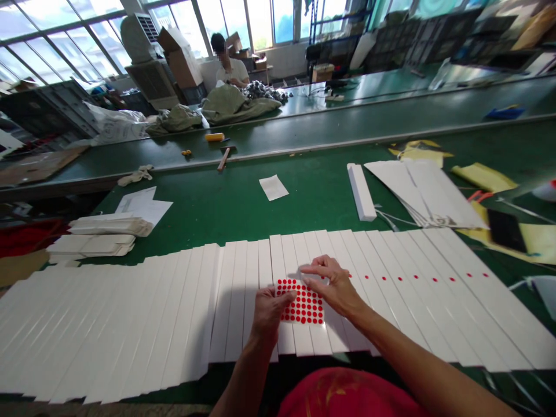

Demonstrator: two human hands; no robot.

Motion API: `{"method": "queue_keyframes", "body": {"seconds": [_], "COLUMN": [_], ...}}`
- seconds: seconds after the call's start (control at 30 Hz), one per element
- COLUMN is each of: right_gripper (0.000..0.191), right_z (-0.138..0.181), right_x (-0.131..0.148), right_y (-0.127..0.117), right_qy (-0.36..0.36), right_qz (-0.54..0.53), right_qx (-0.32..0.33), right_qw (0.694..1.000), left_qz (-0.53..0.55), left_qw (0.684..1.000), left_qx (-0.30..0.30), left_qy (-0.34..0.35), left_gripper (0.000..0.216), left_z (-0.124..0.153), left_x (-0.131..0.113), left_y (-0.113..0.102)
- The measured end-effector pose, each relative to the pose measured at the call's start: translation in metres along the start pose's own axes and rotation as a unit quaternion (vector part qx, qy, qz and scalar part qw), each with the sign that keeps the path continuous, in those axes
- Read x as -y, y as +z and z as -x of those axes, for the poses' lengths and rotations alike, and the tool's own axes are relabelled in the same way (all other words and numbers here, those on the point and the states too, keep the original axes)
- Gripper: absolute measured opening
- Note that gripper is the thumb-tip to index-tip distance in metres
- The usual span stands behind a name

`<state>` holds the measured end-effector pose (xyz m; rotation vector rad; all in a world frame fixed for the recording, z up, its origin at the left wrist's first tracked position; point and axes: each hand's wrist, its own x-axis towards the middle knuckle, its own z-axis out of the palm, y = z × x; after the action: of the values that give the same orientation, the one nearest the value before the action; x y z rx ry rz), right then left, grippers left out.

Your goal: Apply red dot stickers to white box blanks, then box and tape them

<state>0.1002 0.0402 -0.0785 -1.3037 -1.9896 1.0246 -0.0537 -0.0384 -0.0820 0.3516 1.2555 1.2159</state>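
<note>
My left hand (271,310) is closed on the edge of a sheet of red dot stickers (303,310), with its thumb lying over the sheet's face. Several rows of round red dots show, and the top row has dots only on its left part. Over the sheet's upper right corner is my right hand (334,284), its thumb and forefinger slightly apart and no sticker visible between them. Beneath both hands lie long white strips (234,301), side by side in a wide row. Single red dots (400,279) mark the strips to the right, one on each.
White strips (102,245) are stacked at left. A white bar (361,194), flat white sheets (421,191), yellow paper (484,176) and a dark phone (506,230) lie at right on the green table (208,202). A person (232,69) sits beyond the far bench.
</note>
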Motion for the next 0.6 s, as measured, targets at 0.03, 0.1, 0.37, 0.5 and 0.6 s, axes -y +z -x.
{"method": "queue_keyframes", "body": {"seconds": [0.03,0.1,0.37,0.5,0.6], "right_gripper": [0.017,0.017,0.017,0.016,0.015], "right_z": [0.001,0.002,0.0,0.003,0.001], "right_x": [0.006,0.013,0.015,0.016,0.006], "right_y": [0.001,0.003,0.008,0.009,0.011], "right_qy": [-0.015,-0.03,-0.027,-0.055,-0.064], "right_qz": [0.007,0.036,0.087,0.084,0.048], "right_qx": [-0.001,-0.007,0.003,-0.009,-0.015], "right_qw": [1.0,0.999,0.996,0.995,0.997], "left_qz": [0.006,0.015,0.016,0.025,0.03], "left_qw": [1.0,1.0,1.0,1.0,0.999], "left_qx": [0.009,0.019,0.012,0.012,0.016], "left_qy": [0.002,0.002,-0.011,-0.011,-0.01], "left_gripper": [0.026,0.026,0.024,0.024,0.025], "left_z": [0.0,0.001,0.0,-0.001,-0.002], "left_x": [0.0,0.0,0.001,0.005,0.006], "left_y": [0.002,0.004,0.006,0.005,0.002]}}
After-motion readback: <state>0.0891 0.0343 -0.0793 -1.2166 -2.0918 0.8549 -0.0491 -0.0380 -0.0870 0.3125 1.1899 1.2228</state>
